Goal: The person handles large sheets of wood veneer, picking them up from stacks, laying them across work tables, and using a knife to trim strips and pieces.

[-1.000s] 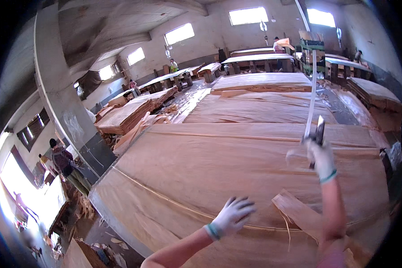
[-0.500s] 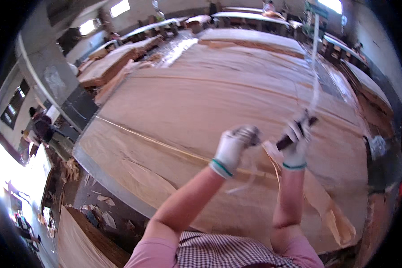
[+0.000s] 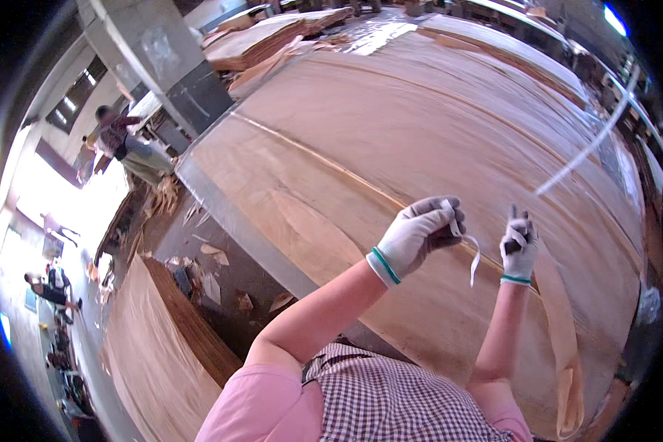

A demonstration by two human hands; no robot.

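Note:
My left hand (image 3: 422, 230), in a white glove with a grey palm and green cuff, is pinched on a thin strip of white tape (image 3: 475, 261). The tape's loose end curls down from the fingers. My right hand (image 3: 519, 249), gloved alike, is closed around a dark-handled tool (image 3: 510, 247) that is mostly hidden by the fingers. Both hands are above a wide sheet of pale wood veneer (image 3: 361, 118) on a big table. A narrow veneer strip (image 3: 560, 324) lies beside my right forearm, its lower end curled.
A long white tape (image 3: 589, 153) hangs down from the upper right. A veneer stack (image 3: 162, 331) stands at lower left, with scraps (image 3: 212, 287) on the floor beside it. A pillar (image 3: 158, 59) and a person (image 3: 125, 144) are at the far left. More veneer stacks (image 3: 272, 37) lie farther back.
The view has turned left. My left hand has rolled, showing the tape strip in its fingers. The long hanging tape now ends apart from my right hand, which still grips the dark tool.

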